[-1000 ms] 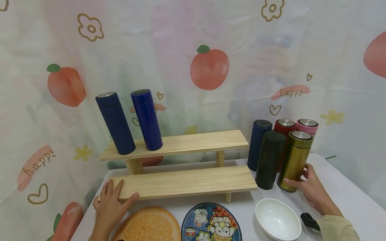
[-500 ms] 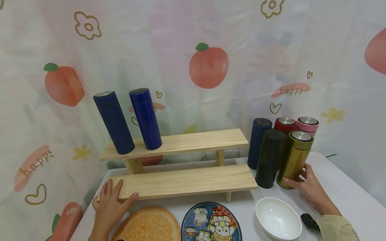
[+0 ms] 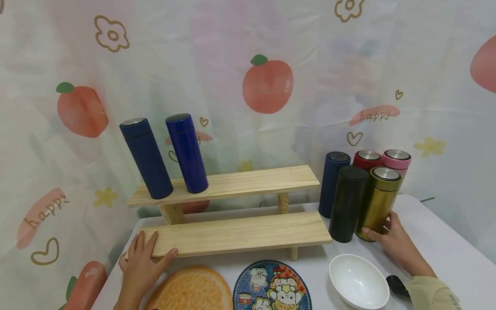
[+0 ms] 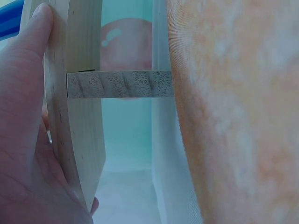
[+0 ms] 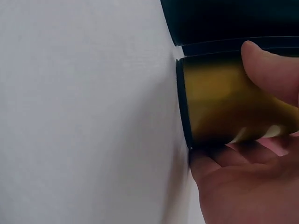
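Observation:
My right hand (image 3: 399, 245) grips a gold thermos bottle (image 3: 379, 202) low on its body, thumb on the near side and fingers behind. In the right wrist view the bottle's dark base (image 5: 184, 102) is close to the white tabletop. A black thermos (image 3: 348, 202) stands right beside it. My left hand (image 3: 143, 267) holds the left end of the lower step of a two-tier wooden shelf (image 3: 240, 234). Its fingers lie over the top, the thumb (image 4: 35, 28) is at the front edge, and one fingertip (image 4: 95, 205) shows past the board's underside.
Two blue thermoses (image 3: 187, 153) stand on the upper step's left side. Navy (image 3: 333, 185), red (image 3: 367, 160) and pink (image 3: 397, 160) thermoses stand behind the gold one. In front are a white bowl (image 3: 358, 280), a black-handled item (image 3: 397, 286), a cartoon mat (image 3: 271, 286) and an orange round mat (image 3: 193, 288).
The gold thermos has shifted slightly left toward the black one, with my right hand still around it. My left hand stays on the shelf. The head view has shifted a little.

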`<state>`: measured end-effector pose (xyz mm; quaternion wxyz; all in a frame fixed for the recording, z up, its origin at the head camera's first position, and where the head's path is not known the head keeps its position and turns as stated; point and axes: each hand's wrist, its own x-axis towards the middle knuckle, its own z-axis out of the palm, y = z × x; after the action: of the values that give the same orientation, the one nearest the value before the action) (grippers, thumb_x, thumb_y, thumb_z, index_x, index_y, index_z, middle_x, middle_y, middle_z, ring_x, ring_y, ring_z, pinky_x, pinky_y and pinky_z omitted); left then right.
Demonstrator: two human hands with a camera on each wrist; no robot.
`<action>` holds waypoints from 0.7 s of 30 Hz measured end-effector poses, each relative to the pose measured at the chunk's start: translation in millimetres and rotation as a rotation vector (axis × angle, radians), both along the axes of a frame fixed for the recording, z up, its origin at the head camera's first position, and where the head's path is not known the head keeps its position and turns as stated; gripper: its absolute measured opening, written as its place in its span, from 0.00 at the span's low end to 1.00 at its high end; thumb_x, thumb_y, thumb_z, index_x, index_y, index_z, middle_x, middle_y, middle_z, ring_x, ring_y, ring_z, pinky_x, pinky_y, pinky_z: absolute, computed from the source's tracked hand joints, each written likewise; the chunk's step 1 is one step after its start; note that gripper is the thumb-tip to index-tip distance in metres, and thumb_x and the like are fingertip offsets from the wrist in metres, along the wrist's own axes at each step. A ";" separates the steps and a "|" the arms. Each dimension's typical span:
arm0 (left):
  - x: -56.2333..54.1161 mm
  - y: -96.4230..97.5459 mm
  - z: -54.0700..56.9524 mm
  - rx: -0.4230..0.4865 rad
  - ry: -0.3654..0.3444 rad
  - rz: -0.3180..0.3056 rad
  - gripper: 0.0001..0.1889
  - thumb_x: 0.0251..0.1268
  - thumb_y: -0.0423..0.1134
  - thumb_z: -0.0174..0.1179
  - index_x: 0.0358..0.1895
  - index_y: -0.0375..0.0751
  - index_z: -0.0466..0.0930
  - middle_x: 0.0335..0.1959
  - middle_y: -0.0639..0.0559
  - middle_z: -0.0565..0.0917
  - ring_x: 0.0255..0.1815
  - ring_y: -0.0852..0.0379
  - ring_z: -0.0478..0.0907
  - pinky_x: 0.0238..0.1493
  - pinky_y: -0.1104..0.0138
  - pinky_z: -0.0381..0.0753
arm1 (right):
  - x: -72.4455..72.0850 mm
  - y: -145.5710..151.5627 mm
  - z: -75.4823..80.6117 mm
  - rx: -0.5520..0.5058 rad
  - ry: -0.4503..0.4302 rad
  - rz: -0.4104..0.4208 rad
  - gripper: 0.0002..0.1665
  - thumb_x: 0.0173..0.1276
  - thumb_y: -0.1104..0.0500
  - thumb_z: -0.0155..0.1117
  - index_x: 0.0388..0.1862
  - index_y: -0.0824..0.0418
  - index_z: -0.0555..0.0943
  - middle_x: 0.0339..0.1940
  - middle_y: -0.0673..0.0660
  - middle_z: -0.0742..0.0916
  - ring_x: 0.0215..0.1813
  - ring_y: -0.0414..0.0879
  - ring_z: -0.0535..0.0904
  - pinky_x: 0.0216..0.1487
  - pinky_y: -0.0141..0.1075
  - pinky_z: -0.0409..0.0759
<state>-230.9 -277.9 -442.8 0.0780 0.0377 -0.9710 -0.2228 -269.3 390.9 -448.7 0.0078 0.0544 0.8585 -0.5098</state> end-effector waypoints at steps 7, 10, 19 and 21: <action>-0.8 -0.5 0.1 -0.008 -0.009 0.008 0.55 0.69 0.75 0.60 0.83 0.32 0.61 0.84 0.20 0.44 0.83 0.23 0.39 0.64 0.23 0.42 | 4.6 3.4 18.2 -0.045 -0.038 0.011 0.71 0.80 0.45 0.67 0.82 0.74 0.21 0.82 0.84 0.34 0.81 0.84 0.35 0.71 0.77 0.51; -0.3 -0.1 0.1 -0.004 -0.008 0.009 0.55 0.69 0.75 0.60 0.83 0.32 0.61 0.84 0.20 0.44 0.83 0.23 0.39 0.64 0.22 0.42 | 11.4 3.5 33.6 -0.079 0.020 -0.002 0.69 0.82 0.43 0.63 0.83 0.69 0.18 0.83 0.79 0.30 0.81 0.82 0.31 0.70 0.78 0.49; 2.6 1.2 3.5 0.007 -0.035 0.011 0.56 0.69 0.75 0.59 0.84 0.33 0.60 0.84 0.21 0.42 0.84 0.24 0.37 0.65 0.23 0.41 | 42.5 -16.3 79.3 -0.153 0.376 -0.099 0.53 0.88 0.51 0.53 0.90 0.44 0.27 0.90 0.51 0.35 0.88 0.53 0.30 0.81 0.42 0.43; 2.8 1.5 4.2 0.009 -0.032 0.010 0.56 0.69 0.75 0.59 0.84 0.33 0.60 0.84 0.21 0.42 0.84 0.24 0.37 0.65 0.23 0.41 | 49.4 -24.2 92.2 -0.205 0.475 -0.104 0.51 0.88 0.56 0.53 0.91 0.43 0.31 0.91 0.45 0.37 0.88 0.45 0.31 0.78 0.29 0.43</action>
<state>-228.2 -276.5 -438.6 0.0633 0.0464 -0.9709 -0.2263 -219.9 366.7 -356.5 -0.2146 -0.0236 0.7762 -0.5924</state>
